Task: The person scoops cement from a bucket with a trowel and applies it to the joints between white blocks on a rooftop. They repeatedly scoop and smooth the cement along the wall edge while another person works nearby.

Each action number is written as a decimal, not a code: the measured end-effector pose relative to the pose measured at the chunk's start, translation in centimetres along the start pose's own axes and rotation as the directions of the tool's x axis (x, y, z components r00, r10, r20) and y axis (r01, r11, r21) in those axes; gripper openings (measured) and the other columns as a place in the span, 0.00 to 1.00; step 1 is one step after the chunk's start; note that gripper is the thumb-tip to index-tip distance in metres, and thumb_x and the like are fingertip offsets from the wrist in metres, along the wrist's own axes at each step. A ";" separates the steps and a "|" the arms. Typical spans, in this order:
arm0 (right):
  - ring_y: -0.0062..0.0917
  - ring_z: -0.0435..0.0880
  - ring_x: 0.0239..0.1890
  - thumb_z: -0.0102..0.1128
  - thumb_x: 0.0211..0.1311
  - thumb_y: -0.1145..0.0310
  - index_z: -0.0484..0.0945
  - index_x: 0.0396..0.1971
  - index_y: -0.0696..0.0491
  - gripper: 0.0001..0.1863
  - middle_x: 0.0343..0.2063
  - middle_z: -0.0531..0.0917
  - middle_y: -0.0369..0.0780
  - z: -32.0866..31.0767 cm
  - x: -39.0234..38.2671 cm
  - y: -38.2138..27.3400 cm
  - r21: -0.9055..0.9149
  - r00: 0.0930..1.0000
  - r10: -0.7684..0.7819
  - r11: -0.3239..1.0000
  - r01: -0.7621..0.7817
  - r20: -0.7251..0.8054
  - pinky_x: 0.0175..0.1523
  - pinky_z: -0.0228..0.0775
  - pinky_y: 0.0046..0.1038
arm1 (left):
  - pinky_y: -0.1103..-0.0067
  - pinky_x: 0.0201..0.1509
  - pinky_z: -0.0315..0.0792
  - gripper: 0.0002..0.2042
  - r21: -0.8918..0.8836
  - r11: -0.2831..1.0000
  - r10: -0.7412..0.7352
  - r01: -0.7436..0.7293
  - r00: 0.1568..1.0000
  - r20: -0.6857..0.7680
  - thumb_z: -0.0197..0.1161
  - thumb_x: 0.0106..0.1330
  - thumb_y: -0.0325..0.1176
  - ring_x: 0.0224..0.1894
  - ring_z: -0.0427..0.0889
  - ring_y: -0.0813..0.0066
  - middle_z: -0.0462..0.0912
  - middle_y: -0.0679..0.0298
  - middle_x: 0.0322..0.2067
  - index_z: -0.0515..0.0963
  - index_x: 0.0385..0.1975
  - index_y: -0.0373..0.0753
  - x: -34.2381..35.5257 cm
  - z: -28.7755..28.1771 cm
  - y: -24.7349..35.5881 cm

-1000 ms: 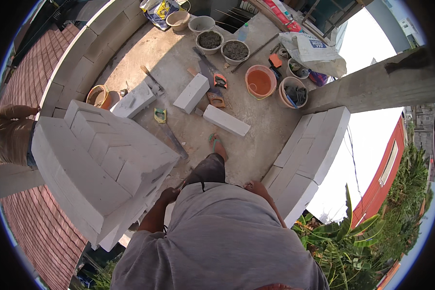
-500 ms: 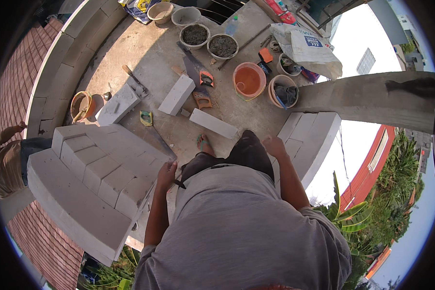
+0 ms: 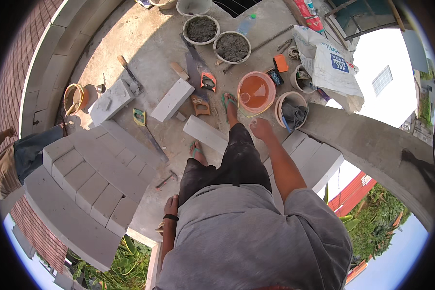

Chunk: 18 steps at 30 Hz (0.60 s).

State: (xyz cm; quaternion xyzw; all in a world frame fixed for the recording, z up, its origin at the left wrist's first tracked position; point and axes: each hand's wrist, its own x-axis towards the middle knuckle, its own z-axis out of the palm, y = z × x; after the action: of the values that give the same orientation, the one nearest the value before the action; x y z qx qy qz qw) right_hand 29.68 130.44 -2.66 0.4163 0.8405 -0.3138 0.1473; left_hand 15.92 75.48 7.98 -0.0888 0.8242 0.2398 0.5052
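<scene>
My right hand swings forward with its fingers curled in and nothing visible in them. It is in the air, in the picture just below the pink bucket of orange-brown water. Beside my left thigh hangs my left hand, a dark band at its wrist. Its fingers lie loosely extended, and I see no object in them. A hammer-like tool lies on the floor near that hand. My right foot is ahead of my left, and a pale block lies close to my feet.
Stacked pale blocks rise on my left, with another block row on my right. Saws, a yellow-handled saw, mortar tubs and a white sack lie ahead. A person is at far left.
I have stepped forward, my right foot now beside the water bucket. My right hand has swung forward and my left hand back along my thigh. The person at left has shifted slightly.
</scene>
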 end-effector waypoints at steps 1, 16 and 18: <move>0.50 0.85 0.44 0.64 0.61 0.60 0.84 0.41 0.56 0.16 0.37 0.87 0.53 0.1 1.9 0.2 -0.021 1.000 0.013 1.000 -0.012 0.010 0.51 0.76 0.45 | 0.72 0.58 0.73 0.28 -0.088 0.996 -0.025 0.025 1.000 0.008 0.55 0.76 0.56 0.51 0.84 0.67 0.87 0.54 0.46 0.83 0.52 0.33 0.1 1.2 -0.7; 0.50 0.86 0.46 0.65 0.59 0.60 0.84 0.41 0.57 0.17 0.38 0.87 0.54 -3.9 22.5 4.7 0.139 0.958 -0.011 0.990 -0.030 0.286 0.52 0.76 0.45 | 0.61 0.55 0.74 0.25 0.160 0.969 -0.162 0.188 0.973 -0.162 0.62 0.71 0.53 0.49 0.82 0.48 0.83 0.45 0.44 0.81 0.46 0.32 -4.1 11.6 21.2; 0.49 0.85 0.47 0.64 0.59 0.60 0.85 0.41 0.55 0.16 0.40 0.87 0.53 -3.2 25.2 4.9 0.093 0.953 -0.022 0.996 -0.007 0.303 0.54 0.76 0.44 | 0.61 0.55 0.74 0.25 0.136 0.964 -0.205 0.228 0.965 -0.162 0.62 0.71 0.53 0.50 0.82 0.48 0.83 0.45 0.45 0.80 0.46 0.32 -3.9 12.8 21.6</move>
State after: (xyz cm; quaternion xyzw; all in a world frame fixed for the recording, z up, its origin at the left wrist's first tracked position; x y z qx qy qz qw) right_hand 18.22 150.06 -15.07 0.3664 0.7940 -0.4134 0.2538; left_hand 19.51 100.08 13.20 -0.1569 0.8603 0.1117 0.4720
